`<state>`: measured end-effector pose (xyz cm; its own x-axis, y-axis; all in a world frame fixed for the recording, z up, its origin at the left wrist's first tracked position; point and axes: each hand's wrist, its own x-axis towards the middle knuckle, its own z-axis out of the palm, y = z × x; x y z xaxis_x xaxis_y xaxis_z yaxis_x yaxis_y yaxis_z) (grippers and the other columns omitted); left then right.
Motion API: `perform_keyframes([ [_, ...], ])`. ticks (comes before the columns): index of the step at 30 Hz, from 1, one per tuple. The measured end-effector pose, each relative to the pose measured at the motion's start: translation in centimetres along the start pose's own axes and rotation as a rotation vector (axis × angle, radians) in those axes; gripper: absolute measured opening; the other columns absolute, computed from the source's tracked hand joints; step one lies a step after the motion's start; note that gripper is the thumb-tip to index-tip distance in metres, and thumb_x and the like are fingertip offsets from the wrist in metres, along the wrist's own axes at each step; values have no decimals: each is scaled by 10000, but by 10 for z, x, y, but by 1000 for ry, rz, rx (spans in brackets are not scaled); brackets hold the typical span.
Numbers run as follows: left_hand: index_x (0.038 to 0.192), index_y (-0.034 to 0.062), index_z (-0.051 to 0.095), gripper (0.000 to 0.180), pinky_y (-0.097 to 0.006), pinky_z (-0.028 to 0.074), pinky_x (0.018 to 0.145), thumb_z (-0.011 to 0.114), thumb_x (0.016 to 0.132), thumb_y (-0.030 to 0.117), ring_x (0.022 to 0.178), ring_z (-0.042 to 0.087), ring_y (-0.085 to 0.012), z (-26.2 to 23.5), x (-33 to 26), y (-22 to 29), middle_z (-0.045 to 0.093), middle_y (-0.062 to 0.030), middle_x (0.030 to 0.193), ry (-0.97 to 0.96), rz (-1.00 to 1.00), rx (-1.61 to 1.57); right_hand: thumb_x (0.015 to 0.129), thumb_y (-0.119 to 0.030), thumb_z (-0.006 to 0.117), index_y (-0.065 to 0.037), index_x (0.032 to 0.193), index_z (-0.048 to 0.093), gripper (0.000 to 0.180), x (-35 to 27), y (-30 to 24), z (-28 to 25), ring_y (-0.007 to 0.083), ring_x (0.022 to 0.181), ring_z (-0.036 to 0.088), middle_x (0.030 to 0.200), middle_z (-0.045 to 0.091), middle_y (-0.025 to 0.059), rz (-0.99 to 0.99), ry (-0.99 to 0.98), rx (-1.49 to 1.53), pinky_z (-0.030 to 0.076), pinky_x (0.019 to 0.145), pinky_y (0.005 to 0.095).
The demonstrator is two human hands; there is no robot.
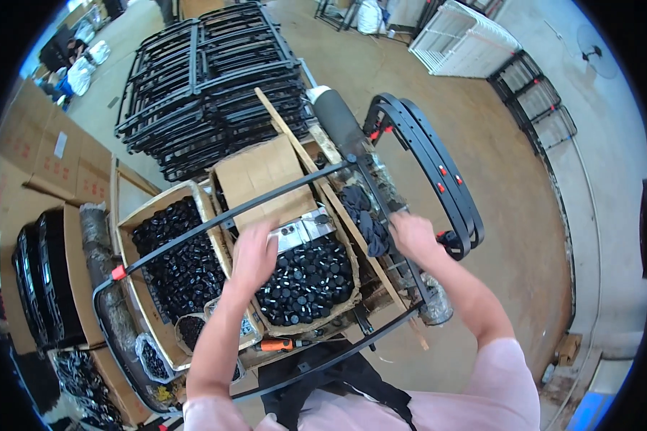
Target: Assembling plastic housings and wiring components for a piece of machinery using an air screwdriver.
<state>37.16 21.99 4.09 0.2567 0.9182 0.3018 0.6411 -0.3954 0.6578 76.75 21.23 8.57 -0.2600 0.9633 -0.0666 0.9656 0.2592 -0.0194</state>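
A black metal tube frame (280, 190) with rounded corners lies tilted across the open boxes in front of me, a red clip (118, 273) at its left corner. My right hand (413, 233) is closed around the frame's right side bar. My left hand (255, 251) is just inside the far bar, its fingers curled beside a silver metal block (298, 231). What those fingers hold, if anything, is hidden. Under the left hand is a carton of round black screw-in feet (305, 284). Left of it, another carton holds black plastic pieces (180, 237).
An orange-handled power tool (277, 345) lies near my waist. A long wooden strip (338, 205) crosses beside the boxes. Stacked black frames (208, 79) stand beyond, with curved black tubes (428, 165) to the right. Large cartons (65, 151) stand at left; white frames (464, 43) lean against the far wall.
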Motion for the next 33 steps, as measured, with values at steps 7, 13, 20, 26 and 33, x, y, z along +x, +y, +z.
perform_keyframes([
  [7,1037,52,744,108,-481,561,793,669,965,81,878,711,-388,-64,-291,53,741,-174,924,-107,-449,72,950,-114,568,-73,1172,673,249,186,-35,-12,309,905,758,1084,752,105,-487,470,-156,615,708,442],
  [13,1038,83,765,159,-469,543,846,650,990,181,881,729,-344,-55,-370,94,765,-148,915,-157,-708,230,983,-179,602,-176,966,830,228,240,-40,-7,221,914,805,995,822,31,-192,-83,-594,621,678,387],
  [20,974,116,769,118,-456,533,747,677,964,190,729,718,-323,-41,-362,90,747,-125,786,-26,-692,292,981,-192,611,-151,1027,847,244,230,-32,-10,248,1014,795,1089,817,79,-141,-151,-585,628,791,393],
  [26,920,118,757,110,-479,542,695,693,951,202,697,708,-335,-41,-373,87,725,-134,742,16,-667,336,921,-142,645,-71,1065,707,172,234,-37,0,337,1024,771,1071,783,149,-217,-219,-476,622,813,487],
  [33,891,110,702,246,-512,577,725,605,999,308,743,721,-377,-45,-356,92,733,-150,773,-45,-683,311,941,-105,598,-15,1169,553,249,228,22,32,484,1115,677,1113,709,291,-252,-68,-167,546,918,572],
])
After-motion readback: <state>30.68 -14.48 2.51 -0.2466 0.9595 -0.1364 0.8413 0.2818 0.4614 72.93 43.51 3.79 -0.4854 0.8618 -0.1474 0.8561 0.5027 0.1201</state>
